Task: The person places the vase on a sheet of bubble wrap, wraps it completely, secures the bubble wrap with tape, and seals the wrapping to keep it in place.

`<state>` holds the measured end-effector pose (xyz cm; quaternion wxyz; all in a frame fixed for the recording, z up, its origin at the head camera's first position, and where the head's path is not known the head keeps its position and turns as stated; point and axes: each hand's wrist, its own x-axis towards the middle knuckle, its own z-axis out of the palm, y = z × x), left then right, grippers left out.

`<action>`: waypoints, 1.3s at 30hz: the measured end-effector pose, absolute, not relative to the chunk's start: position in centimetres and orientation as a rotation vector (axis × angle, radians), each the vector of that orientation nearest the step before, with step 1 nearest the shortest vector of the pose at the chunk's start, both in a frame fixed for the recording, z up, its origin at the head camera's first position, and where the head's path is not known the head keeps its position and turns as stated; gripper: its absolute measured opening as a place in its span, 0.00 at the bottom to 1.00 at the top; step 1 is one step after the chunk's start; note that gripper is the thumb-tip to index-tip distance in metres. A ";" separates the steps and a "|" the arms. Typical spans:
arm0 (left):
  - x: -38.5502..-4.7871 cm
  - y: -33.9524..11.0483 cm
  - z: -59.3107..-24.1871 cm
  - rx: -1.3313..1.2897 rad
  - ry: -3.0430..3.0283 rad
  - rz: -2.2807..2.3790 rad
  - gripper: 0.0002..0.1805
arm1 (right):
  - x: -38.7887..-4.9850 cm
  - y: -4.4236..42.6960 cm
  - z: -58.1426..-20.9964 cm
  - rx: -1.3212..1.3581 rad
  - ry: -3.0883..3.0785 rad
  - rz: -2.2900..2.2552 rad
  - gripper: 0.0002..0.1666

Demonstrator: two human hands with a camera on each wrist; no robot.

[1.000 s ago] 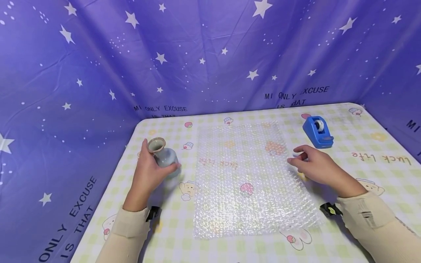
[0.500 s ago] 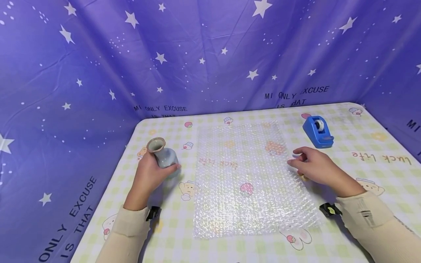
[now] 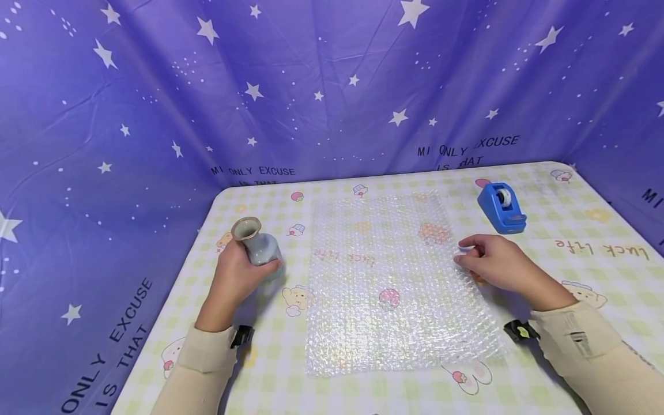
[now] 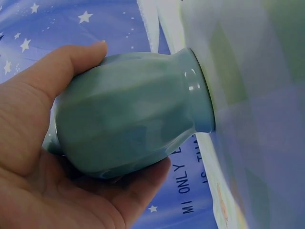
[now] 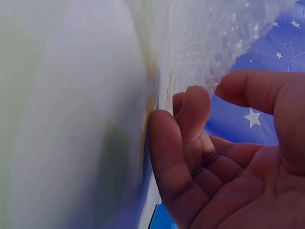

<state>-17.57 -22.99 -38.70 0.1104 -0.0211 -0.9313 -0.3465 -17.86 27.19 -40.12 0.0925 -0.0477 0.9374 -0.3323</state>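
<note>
In the head view my left hand grips a pale blue-green ceramic vase with a brown-rimmed mouth. The left wrist view shows thumb and fingers around the vase's ribbed body, its foot at the table surface. A transparent sheet of bubble wrap lies flat in the middle. My right hand is at the sheet's right edge. Seen from the right wrist, the thumb and index fingertips pinch the edge of the bubble wrap, while the other fingers are curled below.
A blue tape dispenser with a roll of tape stands at the back right, beyond my right hand. The table has a green checked cover with cartoon prints. A purple star-patterned curtain hangs behind and at the sides.
My left hand's fingers have closed lower around the vase, which stays in about the same place. The right hand has shifted slightly at the bubble wrap's edge, its thumb and index closer together.
</note>
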 end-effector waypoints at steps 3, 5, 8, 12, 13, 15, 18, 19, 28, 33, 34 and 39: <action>-17.6 -23.0 -38.7 -0.047 -2.737 -1.003 0.45 | -17.8 27.1 -40.0 -0.138 2.778 -0.991 0.32; -17.6 -23.0 -38.8 -0.036 -2.738 -0.991 0.44 | -17.8 27.1 -40.0 -0.134 2.773 -0.990 0.32; -17.6 -23.0 -38.8 -0.007 -2.744 -0.981 0.43 | -17.8 27.1 -40.0 -0.131 2.769 -0.988 0.32; -17.6 -22.9 -38.9 0.030 -2.753 -0.973 0.42 | -17.8 27.1 -40.0 -0.135 2.766 -0.991 0.31; -17.6 -22.9 -38.9 0.034 -2.754 -0.972 0.42 | -17.8 27.1 -40.1 -0.136 2.765 -0.992 0.31; -17.6 -22.9 -38.9 0.038 -2.753 -0.970 0.42 | -17.8 27.1 -40.1 -0.136 2.763 -0.994 0.30; -17.7 -23.0 -38.9 0.021 -2.741 -0.958 0.42 | -17.8 27.1 -40.0 -0.137 2.763 -0.994 0.30; -17.7 -23.0 -38.9 0.010 -2.732 -0.951 0.42 | -17.8 27.1 -40.0 -0.138 2.764 -0.993 0.29; -17.5 -22.5 -38.4 -0.082 -2.624 -0.866 0.45 | -17.8 27.1 -40.0 -0.132 2.758 -0.995 0.28; -17.1 -22.0 -37.8 -0.095 -2.598 -0.887 0.49 | -17.8 27.2 -40.2 -0.125 2.751 -0.992 0.29; -17.1 -21.8 -37.7 -0.101 -2.595 -0.887 0.49 | -17.8 27.2 -40.2 -0.124 2.751 -0.992 0.29; -16.9 -21.2 -37.0 -0.146 -2.591 -0.847 0.47 | -17.8 27.2 -40.1 -0.125 2.752 -0.991 0.28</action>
